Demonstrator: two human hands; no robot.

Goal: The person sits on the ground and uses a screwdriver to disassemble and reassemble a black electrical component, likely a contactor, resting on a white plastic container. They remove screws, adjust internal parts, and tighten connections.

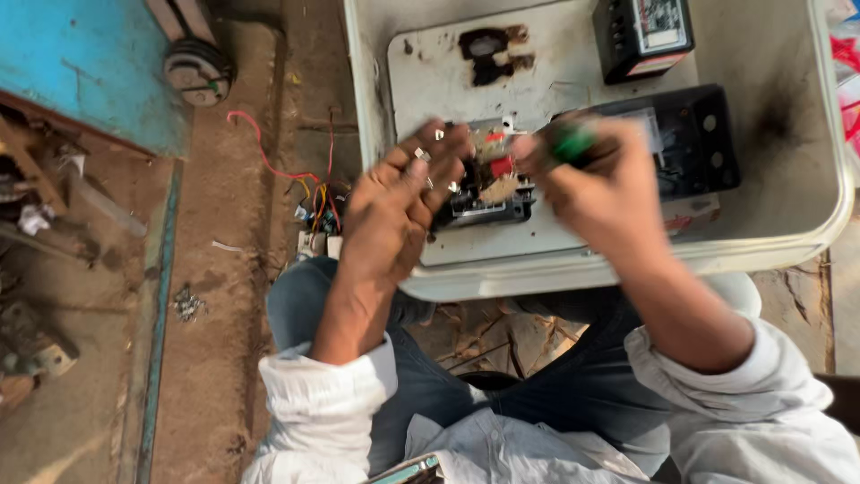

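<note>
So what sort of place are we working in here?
Probably an informal outdoor repair spot for electrical gear: bare dirt ground with loose coloured wires, and an opened white enclosure holding black meter-like boxes. The left hand and right hand work a small component.

Bare dirt floor (215, 296), brown, uneven. Lying on it: round grey disc-shaped part (197, 72) near the top, beside a blue painted surface (81, 63). Loose red wire (260, 148) curling toward a tangle of coloured wires (318, 206). Small heap of metal bits (188, 303) left of centre. Scrap and debris (31, 224) piled along the left edge. White shallow tray-like enclosure (806, 229), scorched and stained, resting over the knees; mounted inside: two black boxes (641, 36) (694, 143) on a white backplate (430, 76).
</note>
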